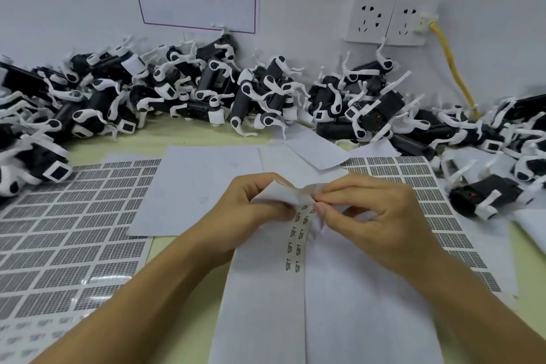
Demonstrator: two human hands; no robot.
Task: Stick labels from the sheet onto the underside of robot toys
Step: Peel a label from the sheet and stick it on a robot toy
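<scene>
- At the near middle of the counter (189, 139), both hands are working the label sheet (298, 233), a thin, limp paper strip that is curling and creasing at its top end
- The left hand (257, 201) is pinching the folded backing; the right hand (366, 210) is nipping the edge with fingertips, seemingly peeling
- The labels look tiny and featherlight, best lifted by a corner
- The robot toys (266, 94), hard light plastic with thin legs, are lying heaped along the wall, best held by the body

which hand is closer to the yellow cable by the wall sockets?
Right. The right hand is at centre-right of the table, pinching the label strip, below and left of the yellow cable. The left hand grips the strip's left side, further from it.
</scene>
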